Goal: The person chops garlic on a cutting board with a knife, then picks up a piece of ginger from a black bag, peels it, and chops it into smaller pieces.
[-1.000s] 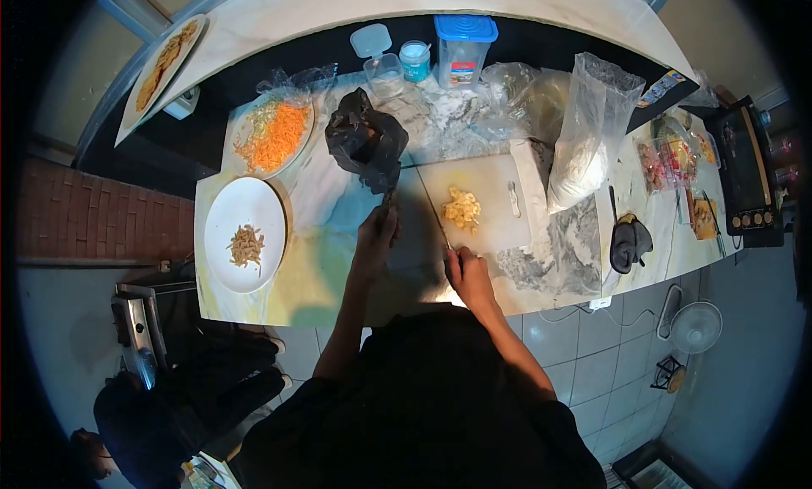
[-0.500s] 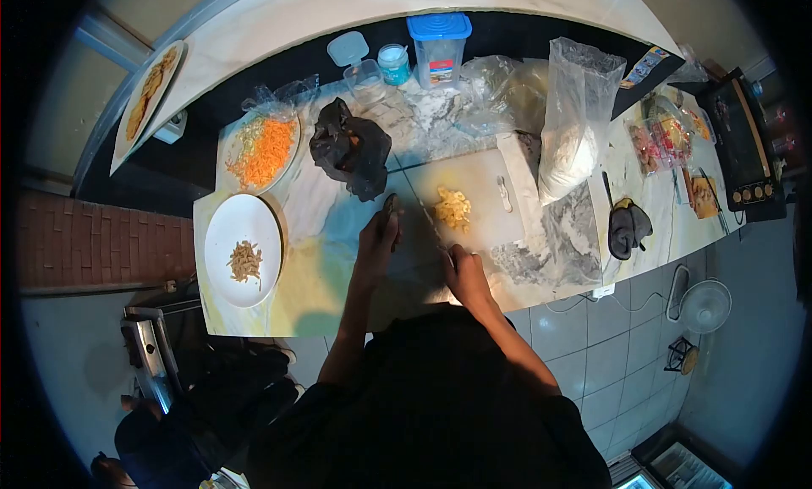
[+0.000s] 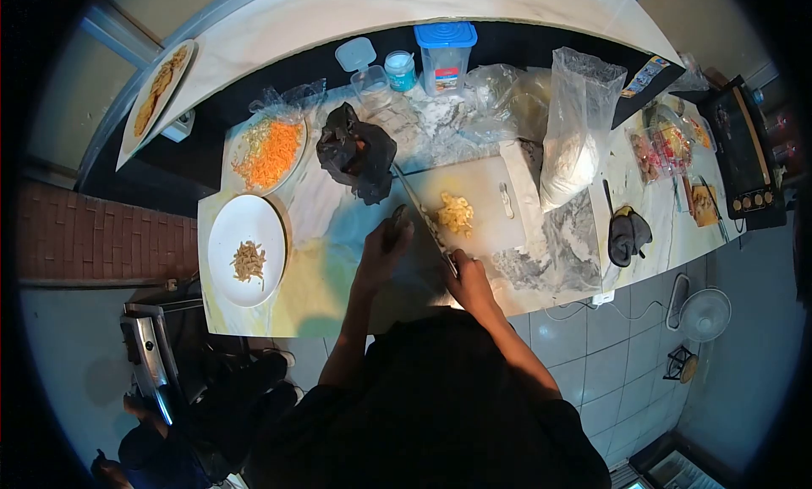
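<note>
My right hand (image 3: 469, 282) is closed around the handle of a knife (image 3: 425, 220), whose long blade slants up and left across the left edge of the white cutting board (image 3: 482, 180). A small pile of chopped yellow pieces (image 3: 456, 215) lies on the board, just right of the blade. To the left of the knife, my left hand (image 3: 385, 250) is closed on a small dark lump (image 3: 397, 218) whose kind I cannot make out. Beyond that hand sits a crumpled black plastic bag (image 3: 355, 155), its mouth open.
At left are a white plate (image 3: 222, 256) with brownish strips and a plate of shredded carrot (image 3: 277, 155). A blue-lidded container (image 3: 445, 62) and a bag of white powder (image 3: 568, 163) stand at the back. A black pouch-like item (image 3: 628, 235) lies right. Another person (image 3: 211, 425) is at lower left.
The knife blade has swung to show more of its side, reaching nearer the black bag. My left hand has turned slightly and shifted right. The camera view has dipped a little.
</note>
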Available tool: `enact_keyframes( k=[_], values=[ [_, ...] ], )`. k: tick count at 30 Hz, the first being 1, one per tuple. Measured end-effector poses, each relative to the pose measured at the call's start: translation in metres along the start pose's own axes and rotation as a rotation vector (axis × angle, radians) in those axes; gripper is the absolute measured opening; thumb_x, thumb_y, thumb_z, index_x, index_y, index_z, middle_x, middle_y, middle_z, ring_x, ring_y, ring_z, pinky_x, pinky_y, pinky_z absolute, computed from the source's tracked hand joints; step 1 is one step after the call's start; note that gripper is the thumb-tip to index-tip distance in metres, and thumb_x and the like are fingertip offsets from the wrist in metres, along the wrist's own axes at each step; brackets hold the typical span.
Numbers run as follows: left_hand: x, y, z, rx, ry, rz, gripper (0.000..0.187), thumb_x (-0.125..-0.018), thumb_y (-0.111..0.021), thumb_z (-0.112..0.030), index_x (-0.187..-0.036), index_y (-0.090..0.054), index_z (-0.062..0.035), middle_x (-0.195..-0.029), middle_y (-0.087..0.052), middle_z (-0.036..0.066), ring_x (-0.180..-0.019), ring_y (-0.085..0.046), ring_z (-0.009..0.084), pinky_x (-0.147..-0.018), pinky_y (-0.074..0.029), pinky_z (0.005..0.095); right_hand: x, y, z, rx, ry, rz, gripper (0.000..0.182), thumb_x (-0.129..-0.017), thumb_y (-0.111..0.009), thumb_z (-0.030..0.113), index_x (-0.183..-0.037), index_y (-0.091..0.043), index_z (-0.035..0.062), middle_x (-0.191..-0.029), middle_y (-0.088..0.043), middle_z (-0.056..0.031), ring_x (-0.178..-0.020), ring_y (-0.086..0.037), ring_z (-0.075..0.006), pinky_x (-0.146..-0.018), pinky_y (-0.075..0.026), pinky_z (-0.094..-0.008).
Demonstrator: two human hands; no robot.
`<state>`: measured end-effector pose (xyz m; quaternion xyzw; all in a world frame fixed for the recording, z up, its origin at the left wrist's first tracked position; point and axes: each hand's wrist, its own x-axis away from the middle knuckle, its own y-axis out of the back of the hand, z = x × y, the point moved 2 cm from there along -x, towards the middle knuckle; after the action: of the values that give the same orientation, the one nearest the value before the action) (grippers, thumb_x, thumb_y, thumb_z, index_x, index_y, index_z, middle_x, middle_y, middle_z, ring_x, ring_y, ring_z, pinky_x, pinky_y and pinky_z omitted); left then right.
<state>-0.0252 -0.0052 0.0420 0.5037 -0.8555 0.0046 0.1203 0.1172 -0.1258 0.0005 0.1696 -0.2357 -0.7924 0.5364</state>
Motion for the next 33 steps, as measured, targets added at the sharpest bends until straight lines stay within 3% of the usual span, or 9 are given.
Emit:
enact_keyframes(
  k=[6,10,12,15,19,22,24,30,33],
  values=[
    [0.003,-0.006,-0.004,-0.186,-0.256,-0.061,0.035,-0.082,-0.069,-0.024,-0.102,-0.054,0.0017,-0.077,-0.060,0.000,-0.066,-0.049,0.0045,-0.058,-0.042,0.0229,-0.002,0.004,0.007,0.001,-0.009,0.024,0.020,-0.081,-0.061,0.012,-0.091,-0.053,-0.0032,-0.065,-0.057,-0.0242,-0.062,-0.056,-0.0423,-0.054,-0.041,-0.0454],
    [0.003,0.002,-0.015,-0.283,-0.260,-0.058,0.035,-0.084,-0.066,-0.022,-0.108,-0.050,-0.0007,-0.080,-0.063,0.005,-0.068,-0.053,0.0084,-0.063,-0.045,0.0260,-0.001,0.007,0.009,0.105,0.019,0.021,0.021,-0.080,-0.062,0.011,-0.094,-0.053,-0.0022,-0.066,-0.058,-0.0231,-0.062,-0.058,-0.0413,-0.055,-0.043,-0.0452],
    [0.004,0.008,-0.024,-0.343,-0.153,-0.003,0.031,-0.087,-0.060,-0.019,-0.112,-0.048,-0.0041,-0.080,-0.062,0.009,-0.069,-0.056,0.0118,-0.064,-0.046,0.0292,0.000,0.007,0.009,0.129,0.016,0.029,0.022,-0.079,-0.062,0.011,-0.094,-0.053,-0.0018,-0.066,-0.059,-0.0227,-0.063,-0.058,-0.0410,-0.056,-0.044,-0.0449],
    [0.002,0.013,-0.032,-0.388,-0.227,0.012,0.026,-0.090,-0.056,-0.017,-0.111,-0.049,-0.0043,-0.083,-0.061,0.010,-0.075,-0.060,0.0128,-0.065,-0.047,0.0299,-0.001,0.007,0.007,0.135,0.018,0.036,0.022,-0.079,-0.063,0.012,-0.094,-0.054,-0.0008,-0.066,-0.060,-0.0218,-0.064,-0.059,-0.0403,-0.056,-0.045,-0.0445],
    [-0.007,0.014,-0.016,-0.360,-0.263,0.025,0.023,-0.092,-0.053,-0.015,-0.111,-0.049,-0.0028,-0.081,-0.062,0.008,-0.075,-0.061,0.0140,-0.064,-0.047,0.0306,-0.002,0.012,0.015,0.200,0.026,0.045,0.024,-0.079,-0.065,0.015,-0.092,-0.053,-0.0013,-0.068,-0.060,-0.0227,-0.064,-0.060,-0.0399,-0.057,-0.047,-0.0452],
    [-0.009,0.010,-0.015,-0.117,-0.325,0.003,0.022,-0.095,-0.047,-0.017,-0.111,-0.050,-0.0016,-0.078,-0.059,0.005,-0.066,-0.055,0.0112,-0.058,-0.045,0.0273,-0.002,0.018,0.024,0.175,0.018,0.044,0.025,-0.080,-0.064,0.016,-0.091,-0.052,-0.0017,-0.069,-0.060,-0.0245,-0.064,-0.060,-0.0403,-0.057,-0.048,-0.0472],
    [-0.005,0.012,-0.015,0.067,-0.071,0.054,0.025,-0.098,-0.040,-0.023,-0.106,-0.051,-0.0019,-0.076,-0.055,0.002,-0.060,-0.048,0.0080,-0.054,-0.041,0.0239,-0.001,0.019,0.025,0.164,0.027,0.025,0.023,-0.080,-0.064,0.017,-0.090,-0.053,-0.0012,-0.068,-0.060,-0.0240,-0.064,-0.060,-0.0400,-0.057,-0.048,-0.0473],
    [-0.008,0.007,0.022,0.448,0.070,-0.009,0.028,-0.098,-0.040,-0.032,-0.099,-0.049,-0.0058,-0.075,-0.049,0.000,-0.062,-0.046,0.0069,-0.053,-0.041,0.0236,0.000,0.016,0.018,0.145,0.072,-0.042,0.022,-0.076,-0.067,0.014,-0.084,-0.052,-0.0012,-0.064,-0.059,-0.0194,-0.061,-0.058,-0.0391,-0.053,-0.044,-0.0439],
    [-0.003,0.004,0.021,0.579,0.181,0.035,0.026,-0.097,-0.044,-0.031,-0.103,-0.049,-0.0064,-0.079,-0.049,0.000,-0.064,-0.047,0.0071,-0.055,-0.042,0.0244,0.000,0.015,0.017,0.149,0.041,-0.041,0.022,-0.075,-0.067,0.013,-0.085,-0.053,-0.0018,-0.063,-0.058,-0.0201,-0.061,-0.058,-0.0395,-0.052,-0.043,-0.0437]
  ],
)
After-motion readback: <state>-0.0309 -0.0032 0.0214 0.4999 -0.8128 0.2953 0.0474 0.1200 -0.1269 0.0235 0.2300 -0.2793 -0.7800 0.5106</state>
